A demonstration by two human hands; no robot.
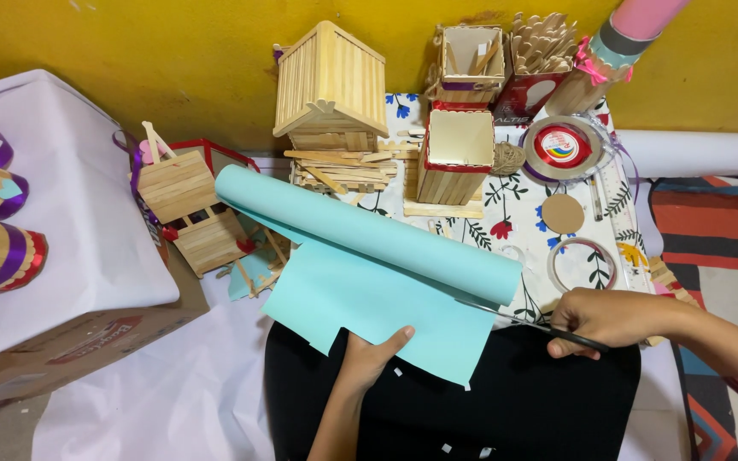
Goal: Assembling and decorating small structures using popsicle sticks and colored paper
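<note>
Gripping the near edge of the light blue paper sheet (377,294), our left hand (371,357) pinches it with the thumb on top and the fingers tucked beneath. Our right hand (601,319) is closed around the dark handles of the scissors (530,323), whose blades point left and meet the sheet's right edge. The sheet lies across our lap on black cloth (523,401), its far part still curled into a roll that runs from far left to near right.

We count one white-covered cardboard box (70,256) at the left, with two striped stick pieces on it. Beyond the roll sit two little houses built of wooden sticks: the upright stick house (330,85) in the middle and the tipped stick house (190,209) to its left. On the floral cloth (506,201) to the right stand two square stick holders (456,154), one behind the other, and one cup of loose sticks (541,43). Near them lie one ball of twine (507,158), one red ribbon spool (562,145), one brown card disc (563,213) and one clear tape ring (582,263). A few paper scraps (446,447) dot the black cloth.
</note>
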